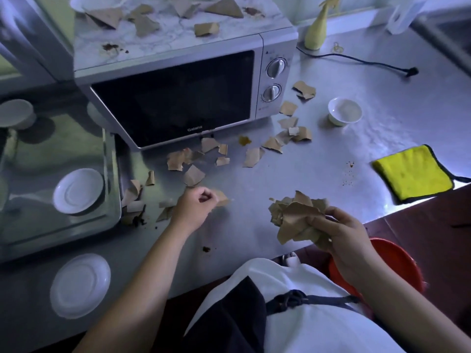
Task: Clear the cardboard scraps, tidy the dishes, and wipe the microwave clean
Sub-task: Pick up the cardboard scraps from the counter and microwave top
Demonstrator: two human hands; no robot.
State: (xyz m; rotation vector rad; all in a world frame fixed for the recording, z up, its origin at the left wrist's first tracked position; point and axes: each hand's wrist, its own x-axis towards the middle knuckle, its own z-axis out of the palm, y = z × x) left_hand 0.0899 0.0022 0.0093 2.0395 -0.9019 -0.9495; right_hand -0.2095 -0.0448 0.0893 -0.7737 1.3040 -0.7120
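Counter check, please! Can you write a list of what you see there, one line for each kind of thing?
Surface: steel counter, stained with brown spots and a yellow blot.
Job's things: scraps strewn in front of the microwave and on its stained top; plate in the tray; another plate on the counter; bowl; yellow cloth.
Clutter: spray bottle.
Hands: left hand pinches a scrap; right hand grips a bunch of scraps.
Cables: black cable, its plug lying loose on the counter.
Surroundings: red bin below the counter edge.
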